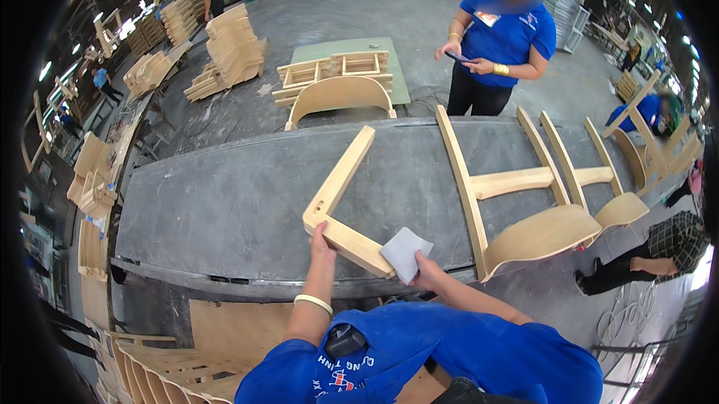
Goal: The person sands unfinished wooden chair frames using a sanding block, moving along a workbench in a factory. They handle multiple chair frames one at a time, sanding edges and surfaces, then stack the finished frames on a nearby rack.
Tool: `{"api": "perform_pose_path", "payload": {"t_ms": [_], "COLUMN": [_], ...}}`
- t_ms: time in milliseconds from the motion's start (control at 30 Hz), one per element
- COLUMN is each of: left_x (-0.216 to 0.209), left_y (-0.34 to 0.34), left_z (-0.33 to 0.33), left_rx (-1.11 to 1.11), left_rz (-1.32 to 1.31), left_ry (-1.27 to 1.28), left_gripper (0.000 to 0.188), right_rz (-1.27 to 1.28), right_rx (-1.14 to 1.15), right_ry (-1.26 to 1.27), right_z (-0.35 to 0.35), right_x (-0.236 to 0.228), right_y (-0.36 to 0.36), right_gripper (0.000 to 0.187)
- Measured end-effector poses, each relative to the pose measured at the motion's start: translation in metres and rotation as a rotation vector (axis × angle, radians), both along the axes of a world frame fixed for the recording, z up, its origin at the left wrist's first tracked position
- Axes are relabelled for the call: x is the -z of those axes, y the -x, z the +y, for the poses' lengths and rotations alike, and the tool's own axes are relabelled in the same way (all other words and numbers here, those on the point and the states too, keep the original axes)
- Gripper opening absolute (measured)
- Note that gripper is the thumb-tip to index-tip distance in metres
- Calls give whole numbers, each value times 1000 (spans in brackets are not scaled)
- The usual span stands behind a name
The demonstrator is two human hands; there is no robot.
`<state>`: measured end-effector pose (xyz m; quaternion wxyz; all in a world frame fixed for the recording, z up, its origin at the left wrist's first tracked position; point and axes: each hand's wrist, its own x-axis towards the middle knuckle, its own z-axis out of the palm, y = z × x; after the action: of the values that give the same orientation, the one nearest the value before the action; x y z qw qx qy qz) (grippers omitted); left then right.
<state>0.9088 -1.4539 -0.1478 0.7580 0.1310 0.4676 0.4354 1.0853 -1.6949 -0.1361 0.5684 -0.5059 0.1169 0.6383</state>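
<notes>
An L-shaped wooden chair part point(341, 179), made of two pale bars meeting at a corner, lies on the dark grey worktable point(217, 194) in front of me. Small holes show near its corner. My left hand point(322, 245) grips the lower bar close to that corner, fingers wrapped round its near edge. In my right hand point(428, 273) is a light grey square of sandpaper point(405, 250), pinched at its near side. The sheet rests against the right end of the lower bar and covers part of it.
Wooden chair frames with curved backs point(543, 235) occupy the table's right side. Beyond the table, more frames point(337, 74) rest on a green board. Across from me a person in a blue shirt point(509, 44) holds a phone. Stacked wooden parts point(93, 172) line the left.
</notes>
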Motion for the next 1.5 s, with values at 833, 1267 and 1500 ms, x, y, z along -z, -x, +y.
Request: {"api": "perform_pose_path", "payload": {"t_ms": [833,1267,1500], "left_x": [-182,-118,-97], "left_y": [42,67,69], "left_z": [96,111,84], "left_rx": [1037,1104,873], "left_rz": [588,852,864], "left_ry": [-1236,-1196,-1221], "left_gripper": [97,106,118], "right_rz": [-271,-565,-1495], "right_rx": [282,184,-75], "right_ry": [-91,-192,-24], "right_z": [-63,113,132], "right_x": [-51,-16,20], "right_y": [-76,-88,-57], "right_gripper": [52,52,45]}}
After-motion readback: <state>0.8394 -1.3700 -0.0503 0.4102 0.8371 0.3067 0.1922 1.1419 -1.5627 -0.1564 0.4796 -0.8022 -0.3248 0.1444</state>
